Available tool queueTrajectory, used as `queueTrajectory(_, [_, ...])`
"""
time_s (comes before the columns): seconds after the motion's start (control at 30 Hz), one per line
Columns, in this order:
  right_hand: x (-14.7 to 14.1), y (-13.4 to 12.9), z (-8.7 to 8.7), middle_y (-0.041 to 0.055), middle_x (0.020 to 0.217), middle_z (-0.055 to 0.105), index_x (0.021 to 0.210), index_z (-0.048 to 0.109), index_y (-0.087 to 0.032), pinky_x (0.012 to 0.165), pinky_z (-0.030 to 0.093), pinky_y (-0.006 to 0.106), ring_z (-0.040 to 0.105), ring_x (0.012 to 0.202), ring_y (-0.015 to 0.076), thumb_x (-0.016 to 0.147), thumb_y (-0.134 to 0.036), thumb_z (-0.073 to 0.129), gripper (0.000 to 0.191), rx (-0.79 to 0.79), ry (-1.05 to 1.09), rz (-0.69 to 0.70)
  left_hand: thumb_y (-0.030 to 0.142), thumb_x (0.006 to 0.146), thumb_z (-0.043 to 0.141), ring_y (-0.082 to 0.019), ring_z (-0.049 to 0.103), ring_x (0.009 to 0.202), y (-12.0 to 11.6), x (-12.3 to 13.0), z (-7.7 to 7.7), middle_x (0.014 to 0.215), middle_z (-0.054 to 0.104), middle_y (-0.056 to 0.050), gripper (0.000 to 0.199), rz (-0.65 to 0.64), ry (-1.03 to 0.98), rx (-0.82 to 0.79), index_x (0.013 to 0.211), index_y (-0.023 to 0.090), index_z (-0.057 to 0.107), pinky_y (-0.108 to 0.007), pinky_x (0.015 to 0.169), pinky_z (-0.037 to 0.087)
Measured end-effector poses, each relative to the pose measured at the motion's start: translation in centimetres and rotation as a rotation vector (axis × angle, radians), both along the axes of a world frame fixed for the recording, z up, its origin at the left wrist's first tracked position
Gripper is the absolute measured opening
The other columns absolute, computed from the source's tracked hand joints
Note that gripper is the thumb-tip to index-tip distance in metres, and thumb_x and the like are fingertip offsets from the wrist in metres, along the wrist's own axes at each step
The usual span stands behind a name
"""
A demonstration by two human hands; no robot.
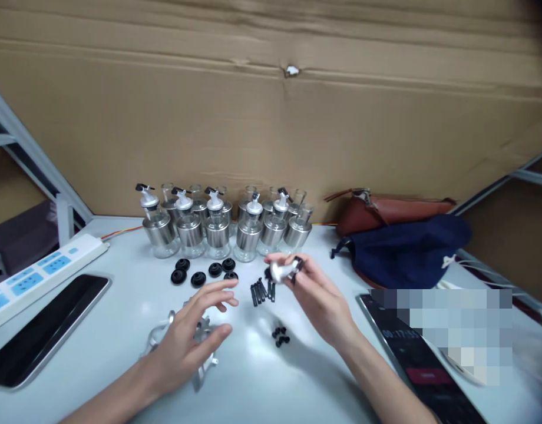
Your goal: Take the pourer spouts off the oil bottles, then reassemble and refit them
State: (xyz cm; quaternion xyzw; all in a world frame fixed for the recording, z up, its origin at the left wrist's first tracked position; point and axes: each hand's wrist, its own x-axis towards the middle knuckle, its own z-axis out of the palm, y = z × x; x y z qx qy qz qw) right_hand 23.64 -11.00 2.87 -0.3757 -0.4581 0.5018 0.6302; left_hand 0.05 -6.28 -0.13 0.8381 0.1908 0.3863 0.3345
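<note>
Between the fingers of my right hand [315, 294] is a silver bottle pourer [280, 272] with a black flip cap, held above the table. My left hand [189, 335] hovers with fingers apart and nothing in it, over several silver metal pourer parts [204, 371] that it partly covers. Black ribbed stoppers [198, 279] lie in a group beyond that hand. Small black levers [258, 291] sit side by side in the middle, and tiny black pieces [280, 337] are clustered nearer me. At the back stand glass bottles with metal sleeves [218, 235]; several front ones carry pourers.
A white power strip [50, 268] and a dark tablet or phone [45, 333] lie at the left. To the right are a phone showing a timer [412, 353], a navy cloth bag [407, 250] and a brown leather bag [395, 212]. Cardboard [209, 118] walls off the back.
</note>
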Motion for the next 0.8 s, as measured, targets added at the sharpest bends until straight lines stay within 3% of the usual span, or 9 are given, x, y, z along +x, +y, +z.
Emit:
queueTrajectory(0.17, [4.1,3.0,2.9,0.0078,0.115,0.063,0.102,0.058,-0.025,0.097,0.038,0.039,0.055,0.105,0.0231,0.088,-0.041,0.06,0.022,0.259,-0.303,-0.491,0.017,0.092,0.051,-0.016,0.063,0.099,-0.4,0.2,0.4,0.109,0.065,-0.005,0.034,-0.015,0.065,0.044,0.124,0.028,0.049,-0.026,0.084,0.053])
queueTrajectory(0.23, [5.9,4.8,4.0,0.0089,0.111,0.065,0.102,0.059,-0.023,0.099,0.037,0.04,0.057,0.104,0.0235,0.088,-0.042,0.059,0.024,0.289,-0.406,-0.573,0.018,0.092,0.05,-0.016,0.064,0.094,-0.5,0.2,0.3,0.108,0.065,-0.005,0.032,-0.023,0.097,0.051,0.123,0.027,0.049,-0.026,0.083,0.054])
queueTrajectory(0.33, [8.0,7.7,4.7,0.0102,0.105,0.067,0.097,0.06,-0.02,0.098,0.039,0.042,0.059,0.101,0.0253,0.08,-0.049,0.062,0.034,0.244,-0.466,-0.531,0.021,0.094,0.048,-0.017,0.064,0.092,-0.5,0.1,0.0,0.106,0.066,-0.006,0.027,-0.004,0.158,0.042,0.12,0.026,0.051,-0.028,0.083,0.055])
queueTrajectory(0.47, [9.4,9.9,4.5,0.0112,0.099,0.069,0.098,0.061,-0.017,0.094,0.044,0.041,0.062,0.095,0.0248,0.078,-0.057,0.057,0.045,0.218,-0.502,-0.493,0.026,0.094,0.047,-0.017,0.064,0.089,-0.2,-0.1,-0.5,0.103,0.066,-0.005,0.025,0.039,0.191,0.057,0.118,0.027,0.052,-0.028,0.082,0.055])
queueTrajectory(0.8, [9.6,10.7,3.2,0.0104,0.096,0.069,0.09,0.067,-0.016,0.091,0.044,0.038,0.061,0.096,0.0256,0.083,-0.053,0.053,0.041,0.258,-0.656,-0.49,0.032,0.095,0.045,-0.017,0.064,0.085,-0.2,0.3,-0.9,0.099,0.068,-0.006,0.023,0.033,0.159,0.026,0.114,0.027,0.056,-0.028,0.079,0.055])
